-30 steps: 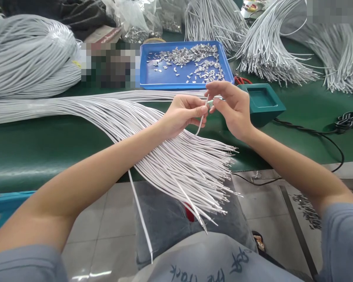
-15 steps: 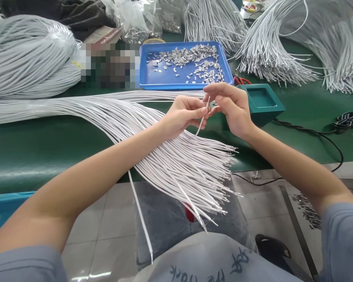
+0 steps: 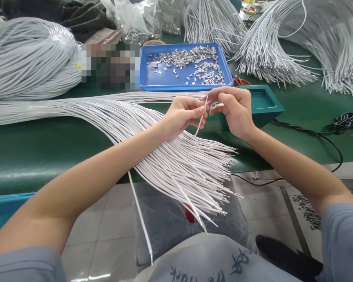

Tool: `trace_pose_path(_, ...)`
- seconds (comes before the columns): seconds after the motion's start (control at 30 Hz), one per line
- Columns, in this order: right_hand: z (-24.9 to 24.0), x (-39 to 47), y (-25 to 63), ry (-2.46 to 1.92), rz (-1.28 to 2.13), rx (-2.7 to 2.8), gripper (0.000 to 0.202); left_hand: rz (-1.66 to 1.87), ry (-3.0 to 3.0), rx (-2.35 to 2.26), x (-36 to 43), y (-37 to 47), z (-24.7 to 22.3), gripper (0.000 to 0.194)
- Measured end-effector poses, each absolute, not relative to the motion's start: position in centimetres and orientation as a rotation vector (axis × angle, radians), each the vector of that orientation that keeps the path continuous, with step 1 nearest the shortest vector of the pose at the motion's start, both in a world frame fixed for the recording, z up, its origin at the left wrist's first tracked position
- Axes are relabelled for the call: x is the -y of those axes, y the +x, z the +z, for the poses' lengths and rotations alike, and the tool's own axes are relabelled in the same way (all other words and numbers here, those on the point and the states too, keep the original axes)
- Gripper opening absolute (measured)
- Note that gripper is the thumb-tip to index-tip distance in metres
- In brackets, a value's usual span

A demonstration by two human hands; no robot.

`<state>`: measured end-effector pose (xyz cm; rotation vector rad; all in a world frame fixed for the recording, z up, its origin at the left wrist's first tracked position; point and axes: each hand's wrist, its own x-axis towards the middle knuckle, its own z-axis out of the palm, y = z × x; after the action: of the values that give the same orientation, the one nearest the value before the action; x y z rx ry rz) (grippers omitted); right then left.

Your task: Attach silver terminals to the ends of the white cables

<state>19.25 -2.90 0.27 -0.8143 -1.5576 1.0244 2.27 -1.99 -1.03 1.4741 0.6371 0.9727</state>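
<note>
Between thumb and fingers, my left hand (image 3: 186,115) pinches one white wire (image 3: 200,123) near its tip, which points up. Close against it, my right hand (image 3: 235,107) is curled, its index fingertip by the wire's end. Something small and silvery (image 3: 219,104) shows inside its bent fingers, too small and covered to name. Under my left forearm a thick bundle of white wires (image 3: 176,156) fans out, its stripped ends hanging past the table edge. Beyond my hands lies a blue tray (image 3: 159,80) with many small metal terminals (image 3: 191,56).
A green box-shaped device (image 3: 263,100) stands just behind my right hand, on the green table (image 3: 23,156). More grey wire bundles (image 3: 270,51) lie at the back right, and a coiled one (image 3: 29,58) at the left. A black cable (image 3: 312,133) runs along the right side.
My right hand has shifted slightly right and its index finger has bent more over the wire tip. My left hand keeps its pinch on the wire, almost in place.
</note>
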Motion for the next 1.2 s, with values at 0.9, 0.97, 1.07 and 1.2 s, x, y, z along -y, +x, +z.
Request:
trace_pose_path(0.9, 0.52, 2.59, 19.30, -0.755, 1.214, 1.481, 0.036, 0.973, 1.517, -0.668, 2.00, 2.42, -1.42, 0.044)
trace_pose_path(0.97, 0.49, 2.64, 19.19, -0.767, 1.180, 1.477, 0.033, 0.977, 1.509, -0.667, 1.98, 2.47, -1.37, 0.043)
trace_pose_path(1.07, 0.55, 2.78, 19.15, -0.854, 1.063, 1.517, 0.024, 0.980, 1.488, -0.667, 1.93, 2.48, -1.33, 0.041)
trace_pose_path(1.2, 0.64, 3.09, 19.16, -0.878, 0.935, 1.578, 0.027, 0.973, 1.478, -0.663, 1.88, 2.37, -1.35, 0.040)
